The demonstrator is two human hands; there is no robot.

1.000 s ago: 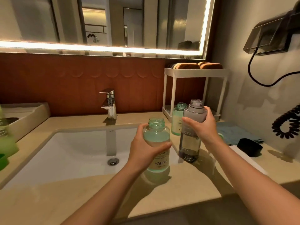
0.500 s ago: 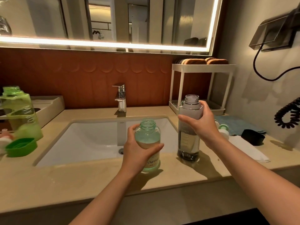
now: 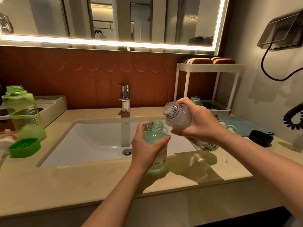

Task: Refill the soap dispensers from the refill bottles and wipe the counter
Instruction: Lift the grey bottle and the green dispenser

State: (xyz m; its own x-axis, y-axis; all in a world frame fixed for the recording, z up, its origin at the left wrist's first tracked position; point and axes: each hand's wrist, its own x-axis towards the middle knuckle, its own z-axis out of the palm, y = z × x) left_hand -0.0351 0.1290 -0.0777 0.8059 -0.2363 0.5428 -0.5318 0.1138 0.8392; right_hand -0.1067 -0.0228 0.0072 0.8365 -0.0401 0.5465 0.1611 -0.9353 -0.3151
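Found dispenser standing upright on worktop at front rim of sink, neck open, no cap fitted. Noted left grip wrapped round its body, thumb across the front and fingers behind, steadying it. Noted right grip curled round refill bottle at mid-body, with the bottle tilted, open mouth just above and beside the dispenser neck, and base apparently lifted off the worktop. Could not tell whether any liquid is passing between the two mouths. Judged pouring step in hand, wiping not begun. Judged both vessels light, of stiff clear plastic, smooth-walled and likely slippery if soap-wet; not fragile, though easily tipped while uncapped. Advise holding refill bottle at the waist, clear of the threads, and pinning dispenser low on its body against the worktop. Judged narrow necks the chief risk: spill onto worktop if mouths drift apart. Recorded second dispenser uncapped behind right grip by rack, blue cloth to the right, green bottle and green cap at far left.
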